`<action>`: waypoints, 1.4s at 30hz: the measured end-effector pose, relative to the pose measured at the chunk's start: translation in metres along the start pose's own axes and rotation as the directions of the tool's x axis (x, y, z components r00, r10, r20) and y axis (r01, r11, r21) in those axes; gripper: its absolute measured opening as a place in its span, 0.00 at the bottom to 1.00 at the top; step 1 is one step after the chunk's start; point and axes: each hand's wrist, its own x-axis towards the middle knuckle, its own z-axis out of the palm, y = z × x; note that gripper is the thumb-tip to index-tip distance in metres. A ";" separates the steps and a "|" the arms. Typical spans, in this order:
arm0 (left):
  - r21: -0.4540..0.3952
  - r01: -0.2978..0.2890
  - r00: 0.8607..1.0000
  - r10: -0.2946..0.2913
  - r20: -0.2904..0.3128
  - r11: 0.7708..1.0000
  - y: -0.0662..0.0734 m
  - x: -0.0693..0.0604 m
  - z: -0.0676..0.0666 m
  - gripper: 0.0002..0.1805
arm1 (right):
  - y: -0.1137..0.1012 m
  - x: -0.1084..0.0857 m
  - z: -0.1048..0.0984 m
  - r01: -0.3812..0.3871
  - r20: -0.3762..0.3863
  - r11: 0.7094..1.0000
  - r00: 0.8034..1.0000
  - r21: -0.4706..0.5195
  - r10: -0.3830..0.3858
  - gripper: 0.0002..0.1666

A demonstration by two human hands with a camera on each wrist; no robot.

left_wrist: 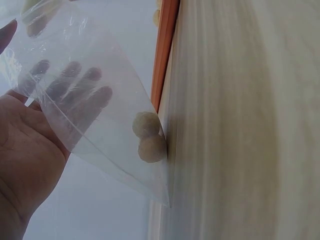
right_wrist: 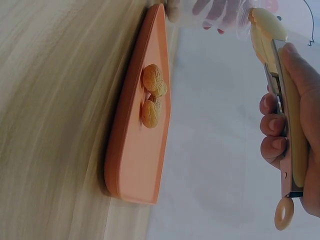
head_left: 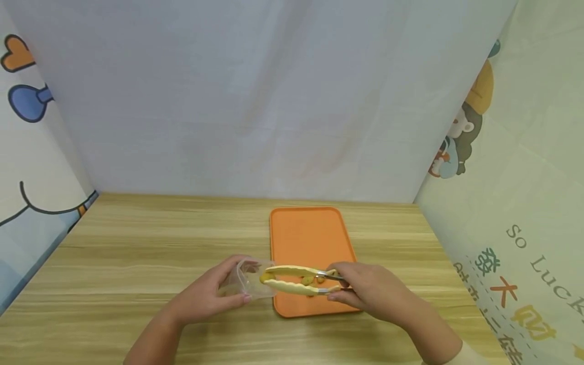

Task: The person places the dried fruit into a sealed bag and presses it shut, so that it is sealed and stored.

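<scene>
The left hand (head_left: 205, 299), its fingers and thumb round a clear bag (left_wrist: 110, 135), held it open; two balls (left_wrist: 152, 149) lay inside. The right hand (head_left: 376, 289) gripped yellow tongs (head_left: 292, 288), their tips clasping another ball (head_left: 266, 277) at the bag's mouth. Other balls (right_wrist: 151, 77) sat on the desk's (head_left: 159, 253) orange tray (head_left: 305, 233).

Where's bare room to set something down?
Free: tabletop left of the left hand; far half of the orange tray; far tabletop between tray and right wall sheet. Crowded: the tray's near half, with round pieces under the tongs, and its left edge, where the left hand holds the clear bag.
</scene>
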 end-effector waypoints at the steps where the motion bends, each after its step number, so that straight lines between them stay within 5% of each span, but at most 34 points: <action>1: -0.004 0.001 1.000 -0.001 0.000 1.000 0.000 0.000 0.000 0.31 | 0.000 0.000 0.000 0.001 0.000 1.000 1.000 0.000 -0.001 0.23; 8: 0.035 -0.034 0.999 0.034 -0.002 0.999 -0.002 0.001 0.000 0.30 | -0.002 0.003 0.001 0.021 -0.016 1.000 1.000 -0.007 -0.022 0.23; 29: -0.007 -0.019 1.000 0.019 0.011 1.000 -0.003 0.001 0.001 0.31 | -0.004 0.008 0.002 0.054 -0.014 0.998 0.998 -0.013 -0.054 0.25; 42: 0.029 -0.048 0.999 0.047 0.008 0.998 0.003 -0.002 -0.001 0.31 | -0.003 -0.003 -0.014 -0.081 0.026 0.996 0.996 0.022 0.080 0.26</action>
